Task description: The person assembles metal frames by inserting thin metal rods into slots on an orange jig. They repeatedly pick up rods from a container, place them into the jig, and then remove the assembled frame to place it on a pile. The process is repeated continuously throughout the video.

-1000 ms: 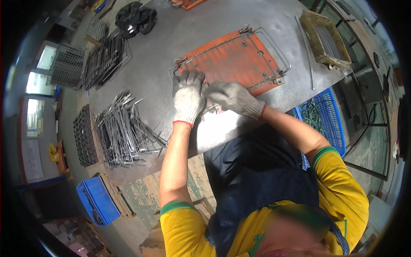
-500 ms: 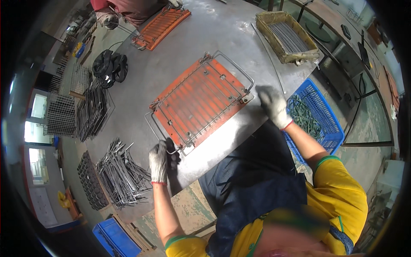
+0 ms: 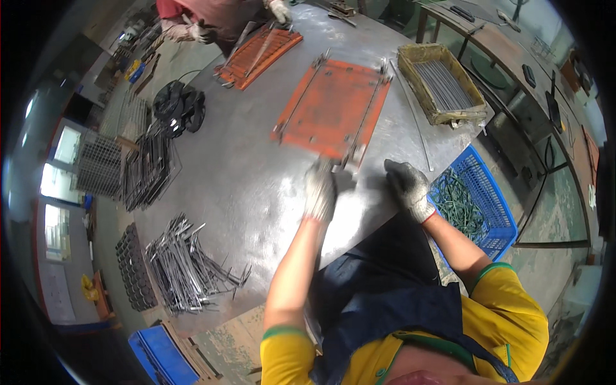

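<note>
An orange metal jig plate (image 3: pixel 333 106) lies on the grey metal table in front of me, with a thin rod along each of its two long sides. My left hand (image 3: pixel 321 191), in a knitted work glove, is closed at the plate's near edge; motion blurs its fingertips. To the right, my gloved right hand (image 3: pixel 409 190) hovers over or rests on the table's near edge, apart from the plate. Its fingers are stretched loosely forward and nothing shows in them. No wire rack is visible on the plate.
Bent metal wires (image 3: pixel 186 266) are heaped at left, beside wire frames (image 3: pixel 151 170) and a black bundle (image 3: pixel 178 108). A yellowish rod box (image 3: pixel 443 83) and blue basket (image 3: pixel 478 205) stand right. Across the table a co-worker (image 3: pixel 218 22) handles another orange jig (image 3: pixel 263 54).
The orange plate has turned and shifted away from me; the wire frame with looped handles no longer shows on it. My left hand has moved right to its near edge. My right hand moved slightly nearer.
</note>
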Available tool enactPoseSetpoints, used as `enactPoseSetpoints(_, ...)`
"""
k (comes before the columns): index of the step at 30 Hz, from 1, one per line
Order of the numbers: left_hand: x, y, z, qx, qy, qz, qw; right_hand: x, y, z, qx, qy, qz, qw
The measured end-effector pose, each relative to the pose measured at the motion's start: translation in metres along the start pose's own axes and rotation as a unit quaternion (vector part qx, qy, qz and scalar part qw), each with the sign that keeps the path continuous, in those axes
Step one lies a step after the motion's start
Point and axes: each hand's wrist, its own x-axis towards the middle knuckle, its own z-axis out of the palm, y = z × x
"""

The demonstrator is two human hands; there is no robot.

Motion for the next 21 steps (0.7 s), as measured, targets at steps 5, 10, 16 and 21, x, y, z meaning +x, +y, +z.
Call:
enactPoseSetpoints(5, 0.026, 0.030, 0.037, 0.576, 0.116, 0.270, 0.763, 0.008, 0.020, 0.009, -0.124, 0.010, -0.091, 0.988)
enactPoseSetpoints(10, 0.001, 0.027, -0.077, 0.719, 0.197, 0.483, 0.459, 0.040, -0.001, 0.013, -0.137, -0.075, 0.040, 0.987)
enactPoseSetpoints(16, -0.039, 0.031, -0.114, 0.725, 0.249, 0.359, 0.532, 0.074, 0.017, 0.028, -0.161, -0.020, 0.004, 0.987)
enactPoseSetpoints(21, -0.041, 0.031, -0.114, 0.717, 0.262, 0.358, 0.538, 0.091, 0.025, 0.032, -0.147, 0.026, 0.026, 0.988)
